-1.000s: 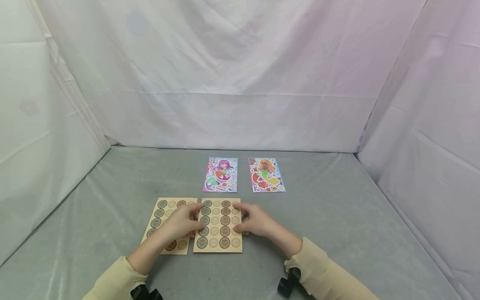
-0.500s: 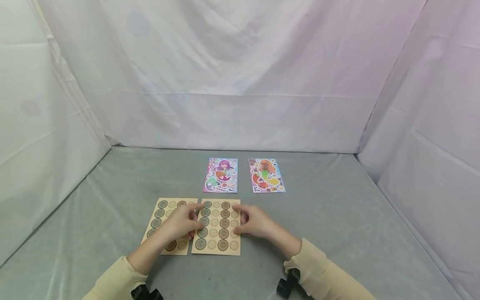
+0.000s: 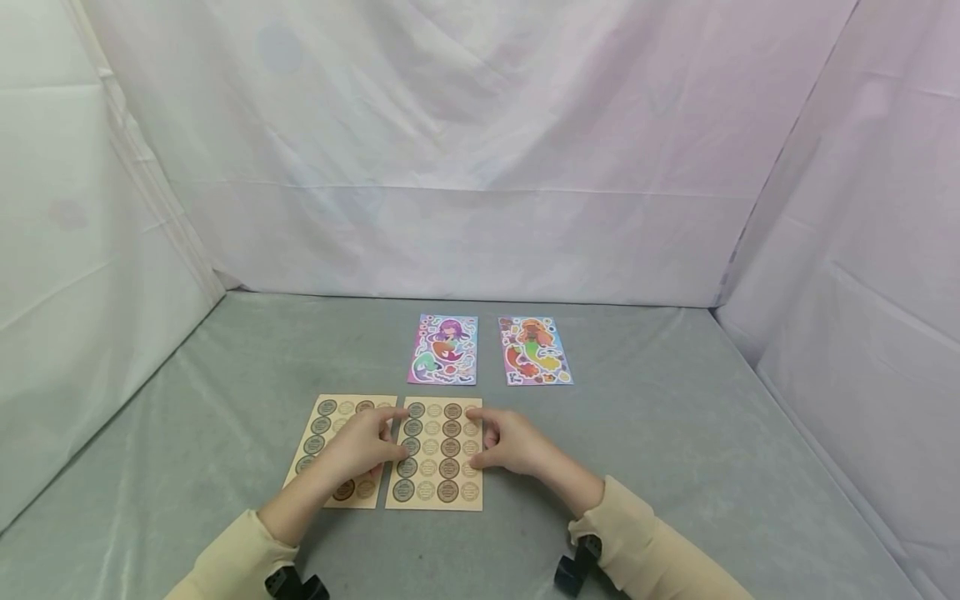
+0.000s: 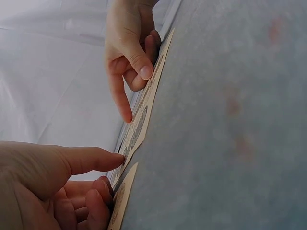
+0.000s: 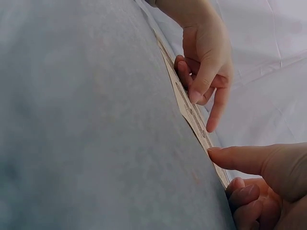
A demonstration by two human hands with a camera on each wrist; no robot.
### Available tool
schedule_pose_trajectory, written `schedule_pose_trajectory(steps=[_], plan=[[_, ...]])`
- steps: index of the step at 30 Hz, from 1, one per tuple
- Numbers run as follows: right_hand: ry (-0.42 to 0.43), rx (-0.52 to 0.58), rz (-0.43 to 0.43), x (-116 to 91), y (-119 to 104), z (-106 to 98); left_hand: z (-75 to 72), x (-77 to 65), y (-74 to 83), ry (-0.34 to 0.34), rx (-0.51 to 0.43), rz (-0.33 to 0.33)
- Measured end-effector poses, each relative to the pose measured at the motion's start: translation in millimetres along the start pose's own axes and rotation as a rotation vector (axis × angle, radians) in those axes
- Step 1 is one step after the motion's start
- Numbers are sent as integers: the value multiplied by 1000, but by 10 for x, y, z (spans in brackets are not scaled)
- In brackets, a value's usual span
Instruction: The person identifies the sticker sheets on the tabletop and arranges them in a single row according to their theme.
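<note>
A kraft-brown sticker sheet (image 3: 438,479) with rows of round labels lies flat on the grey table in the head view. My left hand (image 3: 363,446) touches its left edge with thumb and index finger extended. From the other side, my right hand (image 3: 517,446) rests its thumb and index fingertips on the right edge. In both wrist views the remaining fingers are bent beside the sheet. A second brown sticker sheet (image 3: 311,450) lies just to the left, partly covered by my left hand and forearm.
Farther back on the grey table (image 3: 675,433) lie two colourful mermaid sticker sheets, a pink-purple one (image 3: 444,350) and an orange-haired one (image 3: 535,350). White cloth (image 3: 465,242) hangs behind the table and along both sides.
The sheet between my hands has shifted slightly toward me, and its right edge has come down flat. Both hands have stayed nearly in place, fingertips still at its edges.
</note>
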State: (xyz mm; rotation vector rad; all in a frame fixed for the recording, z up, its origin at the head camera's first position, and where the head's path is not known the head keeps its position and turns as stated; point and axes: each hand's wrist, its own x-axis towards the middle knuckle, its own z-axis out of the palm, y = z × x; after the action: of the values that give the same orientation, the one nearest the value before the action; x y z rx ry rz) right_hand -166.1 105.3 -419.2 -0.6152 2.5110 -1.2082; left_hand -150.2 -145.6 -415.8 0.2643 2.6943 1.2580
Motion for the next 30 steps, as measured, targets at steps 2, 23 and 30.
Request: schedule_pose_trajectory(steps=[2,23,30], plan=[[-1,-3,-1,0,-2,-2,-1,-1,2,4,1,0],[-19,-3,64,7,-33,-8,-18,19,20,-7,22,-40],[-32,38,75,-9,-7,-12,-28,30,13,-37,2,-12]])
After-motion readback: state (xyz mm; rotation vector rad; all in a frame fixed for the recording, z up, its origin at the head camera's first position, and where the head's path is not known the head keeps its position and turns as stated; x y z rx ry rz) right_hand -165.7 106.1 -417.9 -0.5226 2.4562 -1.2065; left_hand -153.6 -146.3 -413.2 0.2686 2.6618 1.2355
